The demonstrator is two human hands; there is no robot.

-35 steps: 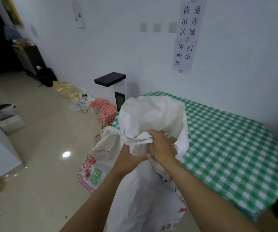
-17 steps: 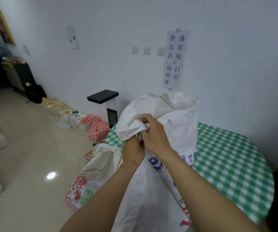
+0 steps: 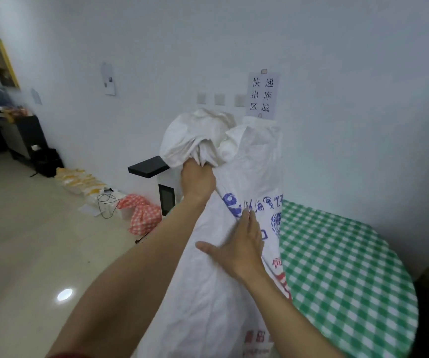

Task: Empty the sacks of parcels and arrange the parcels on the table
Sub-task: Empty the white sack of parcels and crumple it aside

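While the left hand [image 3: 198, 178] clamps the bunched neck of the white sack [image 3: 208, 293], the right hand [image 3: 238, 250] lies flat against its printed side, fingers straight and spread, gripping nothing. The two hands are apart, one high and one lower. The sack stands tall against the near left edge of the counter [image 3: 342, 275], which is covered in green checks. Whether its bottom rests on the floor [image 3: 27, 254] or hangs free is out of view. No parcels show; presumably they are inside.

The step in hand looks like hoisting the sack onto the counter before tipping it out. To do it well, the left grip should be tight on the neck so the mouth cannot fall open over the floor. The right hand would serve better lower down, under the weight, since a flat palm on slick woven stuff can slide. Bring the bulk well over the counter, away from its rounded edge, and only then loosen the neck.
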